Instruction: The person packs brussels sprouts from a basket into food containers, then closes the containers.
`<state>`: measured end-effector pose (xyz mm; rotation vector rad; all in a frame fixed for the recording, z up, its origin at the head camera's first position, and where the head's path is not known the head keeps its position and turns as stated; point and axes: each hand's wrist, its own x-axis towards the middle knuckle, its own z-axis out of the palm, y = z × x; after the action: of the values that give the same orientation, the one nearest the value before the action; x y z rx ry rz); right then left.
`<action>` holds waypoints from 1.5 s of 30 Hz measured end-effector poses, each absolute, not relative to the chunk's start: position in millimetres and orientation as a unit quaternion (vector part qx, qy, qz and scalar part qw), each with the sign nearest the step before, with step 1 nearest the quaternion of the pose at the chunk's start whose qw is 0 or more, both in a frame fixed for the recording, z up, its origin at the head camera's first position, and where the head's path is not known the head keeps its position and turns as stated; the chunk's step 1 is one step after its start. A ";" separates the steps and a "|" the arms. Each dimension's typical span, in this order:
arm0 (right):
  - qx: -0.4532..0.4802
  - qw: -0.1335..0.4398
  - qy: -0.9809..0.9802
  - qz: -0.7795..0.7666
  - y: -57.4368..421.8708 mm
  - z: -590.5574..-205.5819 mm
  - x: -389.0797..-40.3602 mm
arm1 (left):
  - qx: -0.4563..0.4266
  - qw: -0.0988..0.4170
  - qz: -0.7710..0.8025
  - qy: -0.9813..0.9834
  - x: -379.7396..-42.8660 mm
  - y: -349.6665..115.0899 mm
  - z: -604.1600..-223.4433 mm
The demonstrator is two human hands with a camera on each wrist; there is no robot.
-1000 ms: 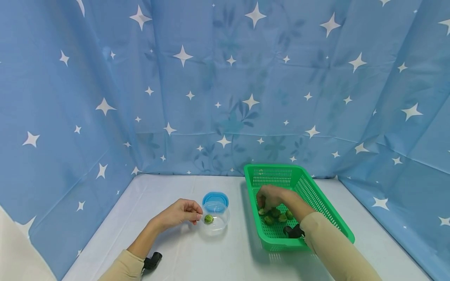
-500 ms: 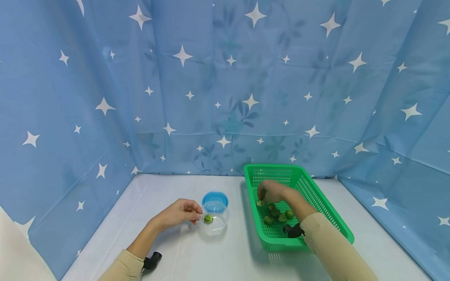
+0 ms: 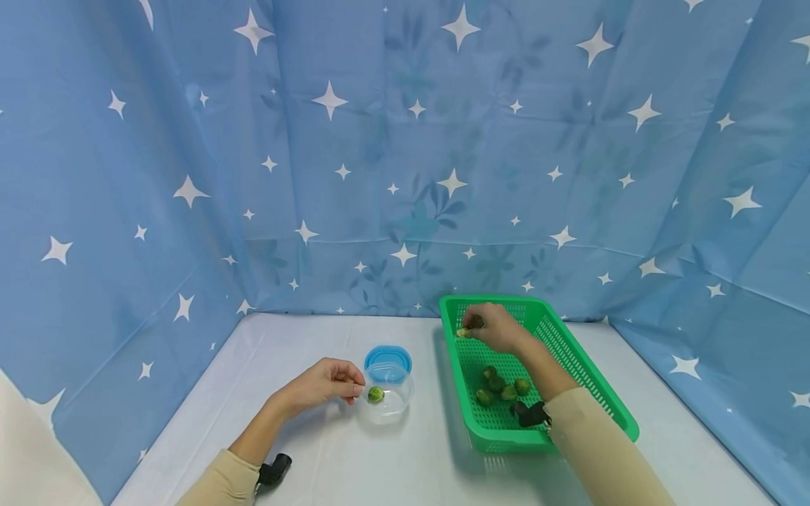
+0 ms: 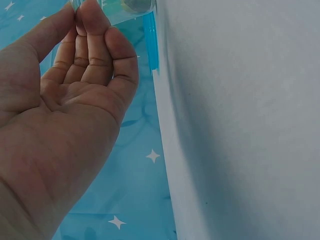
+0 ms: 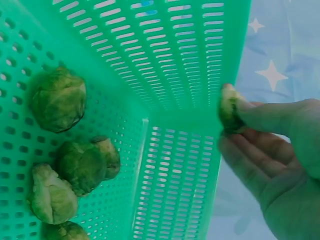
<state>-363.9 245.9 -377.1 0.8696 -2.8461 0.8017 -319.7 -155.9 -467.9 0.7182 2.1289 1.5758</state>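
Observation:
My left hand point(image 3: 325, 381) pinches the near-left rim of a small clear plastic container point(image 3: 397, 404) between thumb and fingers. One Brussels sprout point(image 3: 376, 394) lies inside that container. A green perforated basket point(image 3: 506, 441) stands to the right, and my right hand point(image 3: 496, 329) is over its back-left part. In the right wrist view, thumb and fingertips pinch a Brussels sprout point(image 5: 230, 108), up near the basket's rim. Several more sprouts point(image 5: 82, 167) sit on the basket floor, grouped toward its front in the head view.
Just behind the clear container is a round blue lid point(image 3: 386, 355), partly overlapped by it. A white cloth covers the table point(image 3: 316, 450). Blue curtains point(image 3: 405, 154) with white stars stand around its back and sides.
My right hand has risen from among the sprouts toward the basket's back-left side, bringing one sprout with it. The left hand and the clear container have stayed in place.

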 end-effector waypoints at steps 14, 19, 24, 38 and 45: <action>0.283 0.201 -0.874 0.341 226.9 -367.5 -356.1 | 0.258 0.197 0.559 0.763 -318.7 -156.8 -468.9; 0.313 0.262 -0.841 0.355 218.7 -359.5 -354.5 | 0.260 0.195 0.557 0.764 -318.3 -155.2 -467.6; 0.329 0.300 -0.821 0.357 208.1 -351.1 -351.1 | 0.261 0.198 0.561 0.761 -318.5 -153.7 -466.4; 0.363 0.321 -0.787 0.382 180.5 -331.1 -332.5 | 0.255 0.198 0.563 0.761 -320.1 -154.5 -468.4; 0.396 0.333 -0.754 0.403 164.4 -320.1 -322.0 | 0.256 0.195 0.561 0.763 -319.2 -155.0 -466.9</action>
<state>-322.0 164.4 -320.1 1.0350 -1.9702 1.0530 -319.2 -155.0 -466.9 0.7184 2.1386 1.5718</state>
